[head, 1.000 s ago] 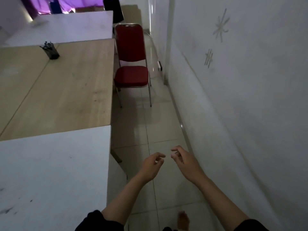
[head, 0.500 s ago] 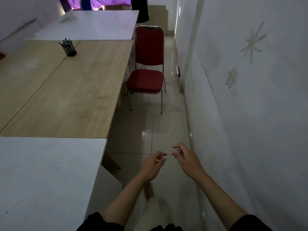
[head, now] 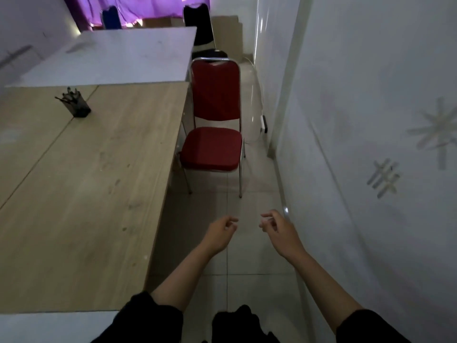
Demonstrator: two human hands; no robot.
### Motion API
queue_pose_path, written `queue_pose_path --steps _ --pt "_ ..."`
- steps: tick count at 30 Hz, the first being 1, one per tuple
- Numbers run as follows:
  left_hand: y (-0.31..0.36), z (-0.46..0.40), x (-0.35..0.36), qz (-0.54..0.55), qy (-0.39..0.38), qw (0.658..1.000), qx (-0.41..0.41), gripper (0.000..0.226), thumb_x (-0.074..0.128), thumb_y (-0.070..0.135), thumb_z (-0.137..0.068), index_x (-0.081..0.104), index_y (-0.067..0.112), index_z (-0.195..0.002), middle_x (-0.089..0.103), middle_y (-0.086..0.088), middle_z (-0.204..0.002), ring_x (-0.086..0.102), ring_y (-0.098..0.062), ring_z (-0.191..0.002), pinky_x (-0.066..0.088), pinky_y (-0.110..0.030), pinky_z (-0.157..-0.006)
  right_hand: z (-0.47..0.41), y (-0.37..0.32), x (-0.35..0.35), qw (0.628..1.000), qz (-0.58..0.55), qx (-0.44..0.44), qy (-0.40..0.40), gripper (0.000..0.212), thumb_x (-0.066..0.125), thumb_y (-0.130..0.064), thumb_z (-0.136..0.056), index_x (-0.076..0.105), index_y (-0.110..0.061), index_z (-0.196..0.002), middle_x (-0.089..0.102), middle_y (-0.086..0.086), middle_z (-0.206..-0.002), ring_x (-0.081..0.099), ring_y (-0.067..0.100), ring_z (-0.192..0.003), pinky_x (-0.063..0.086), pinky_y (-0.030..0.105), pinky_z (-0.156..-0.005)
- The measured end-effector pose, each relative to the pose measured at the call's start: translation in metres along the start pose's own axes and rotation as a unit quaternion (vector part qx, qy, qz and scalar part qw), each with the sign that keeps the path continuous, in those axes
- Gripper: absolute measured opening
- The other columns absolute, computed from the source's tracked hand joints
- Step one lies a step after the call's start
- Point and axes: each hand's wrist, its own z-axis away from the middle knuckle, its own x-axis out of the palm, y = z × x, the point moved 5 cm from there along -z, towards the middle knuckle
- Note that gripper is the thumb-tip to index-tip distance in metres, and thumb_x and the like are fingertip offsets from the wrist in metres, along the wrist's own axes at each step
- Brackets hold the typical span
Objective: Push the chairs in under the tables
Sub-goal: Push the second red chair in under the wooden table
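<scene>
chairs were the point of this aisle, and in the head view the red chair [head: 212, 134] stood at about twelve o'clock, pulled out beside the right edge of the wooden table [head: 99, 184], its seat facing the camera and turned along the aisle instead of tucked under the top. it looked left that way after someone sat there. a black chair [head: 200, 33] stood beyond it, by the white table [head: 128, 58], also not pushed in as far as could be told. the left hand [head: 220, 231] and right hand [head: 279, 229] hung out front at six o'clock, near each other but apart, fingers loosely curled and holding nothing, well short of the red chair. they seemed raised in readiness for taking its back. a pen holder [head: 78, 105] sat on the wooden table at ten o'clock. the wall [head: 371, 144] ran close along the right, which left a narrow lane to work in.
</scene>
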Motion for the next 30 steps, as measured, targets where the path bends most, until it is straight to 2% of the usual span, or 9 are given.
queue_pose_path --steps 7,12,15,17,20,22,24,26,30 --pt "0.020 -0.110 -0.016 0.004 -0.029 1.000 0.004 0.026 0.051 0.022 -0.096 0.059 0.015 -0.119 0.064 -0.008 -0.111 0.063 -0.021 -0.098 0.050 -0.031 -0.087 -0.102 0.010 -0.017 1.000 -0.008 0.027 -0.003 0.008 0.050 -0.027 -0.095 0.055 -0.024 -0.101 0.069 -0.002 -0.089 0.065 0.011 -0.083 0.049 0.023 -0.071" --pt "0.052 -0.214 -0.027 0.025 -0.014 1.000 0.007 0.025 0.051 0.018 -0.095 0.060 0.013 -0.118 0.064 -0.009 -0.110 0.063 -0.021 -0.096 0.049 -0.027 -0.083 -0.214 0.011 -0.048 1.000 -0.005 0.028 -0.005 0.009 0.050 -0.028 -0.096 0.056 -0.024 -0.101 0.069 0.000 -0.091 0.065 0.013 -0.084 0.052 0.030 -0.076" --pt "0.088 -0.277 -0.036 0.021 -0.010 1.000 0.017 0.025 0.050 0.015 -0.096 0.059 0.009 -0.118 0.064 -0.007 -0.103 0.062 -0.018 -0.087 0.045 -0.010 -0.069 -0.284 0.000 -0.084 1.000 0.000 0.016 0.001 0.013 0.050 -0.027 -0.096 0.057 -0.020 -0.105 0.068 0.001 -0.091 0.064 0.013 -0.085 0.050 0.028 -0.075" --pt "0.112 -0.318 -0.042 0.025 0.001 0.999 0.020 0.025 0.050 0.014 -0.096 0.060 0.009 -0.117 0.065 -0.006 -0.100 0.060 -0.015 -0.083 0.042 -0.005 -0.063 -0.328 -0.010 -0.109 1.000 0.005 0.008 -0.004 0.013 0.049 -0.027 -0.096 0.056 -0.022 -0.105 0.068 -0.001 -0.091 0.064 0.013 -0.085 0.050 0.028 -0.074" --pt "0.141 -0.373 -0.053 0.059 0.023 0.998 0.028 0.025 0.049 0.017 -0.095 0.060 0.015 -0.118 0.067 -0.005 -0.105 0.060 -0.011 -0.083 0.047 -0.016 -0.070 -0.395 -0.017 -0.141 1.000 0.025 -0.007 -0.001 0.014 0.048 -0.028 -0.096 0.056 -0.023 -0.106 0.068 -0.003 -0.093 0.064 0.012 -0.087 0.046 0.022 -0.069" --pt "0.153 -0.403 -0.060 0.072 0.033 0.997 0.017 0.024 0.049 0.019 -0.096 0.059 0.017 -0.118 0.065 -0.002 -0.106 0.061 -0.009 -0.088 0.046 -0.015 -0.069 -0.437 -0.025 -0.155 0.999 0.044 -0.012 0.006 0.017 0.048 -0.028 -0.096 0.057 -0.019 -0.108 0.068 -0.002 -0.095 0.063 0.014 -0.086 0.043 0.021 -0.067" --pt "0.154 -0.425 -0.065 0.082 0.041 0.996 0.001 0.023 0.050 0.019 -0.096 0.059 0.019 -0.116 0.065 0.000 -0.104 0.062 -0.010 -0.092 0.049 -0.017 -0.074 -0.465 -0.032 -0.154 0.999 0.043 -0.015 -0.008 0.017 0.048 -0.028 -0.096 0.057 -0.019 -0.108 0.068 -0.001 -0.095 0.062 0.014 -0.086 0.047 0.025 -0.070" --pt "0.151 -0.449 -0.071 0.103 0.063 0.993 -0.007 0.020 0.052 0.019 -0.094 0.061 0.021 -0.112 0.067 0.000 -0.099 0.065 -0.015 -0.092 0.054 -0.028 -0.081 -0.492 -0.037 -0.146 0.999 0.033 -0.026 -0.028 0.016 0.048 -0.029 -0.095 0.057 -0.020 -0.106 0.068 -0.003 -0.094 0.063 0.013 -0.086 0.051 0.032 -0.077" --pt "0.150 -0.506 -0.090 0.128 0.099 0.986 -0.024 0.019 0.053 0.015 -0.094 0.061 0.023 -0.109 0.065 0.007 -0.097 0.063 -0.013 -0.091 0.047 -0.016 -0.072 -0.556 -0.047 -0.135 0.996 0.040 -0.044 -0.066 0.020 0.048 -0.034 -0.095 0.057 -0.021 -0.107 0.067 -0.006 -0.095 0.063 0.009 -0.087 0.053 0.034 -0.079"
